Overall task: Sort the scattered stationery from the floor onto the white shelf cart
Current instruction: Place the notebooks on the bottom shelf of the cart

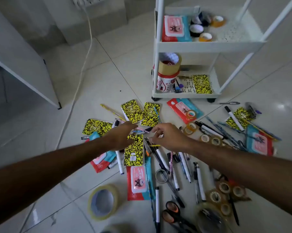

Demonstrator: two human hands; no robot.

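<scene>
1. Your left hand (120, 137) reaches over the pile with its fingers extended; its grip looks spread, fingertips touching a pink pen (140, 129), with no clear pinch.
2. Your right hand (168, 136) hovers beside it with loosely curled fingers, the grip half gathered; you cannot tell whether it pinches anything.
3. The white shelf cart (209, 45) stands just beyond the pile. Its upper tray already holds a red wipes packet (173, 28) and several tape rolls (204, 37); the lower tray holds a cup (167, 81) with a brown tape roll on top and 1 yellow-black notebook (202, 84).
4. By this view the task is at an early stage: most stationery lies on the floor (91, 81).
5. Left to sort: yellow-black notebooks (134, 149), wipes packets (138, 180), many pens and markers (199, 180), small tape rolls (224, 187), a large clear tape roll (103, 201) and orange-handled scissors (172, 210).
6. Items overlap, so pens crossing the notebooks could come along when you lift 1.
7. A white cable (86, 52) runs along the floor to the left, well apart from the pile.
</scene>
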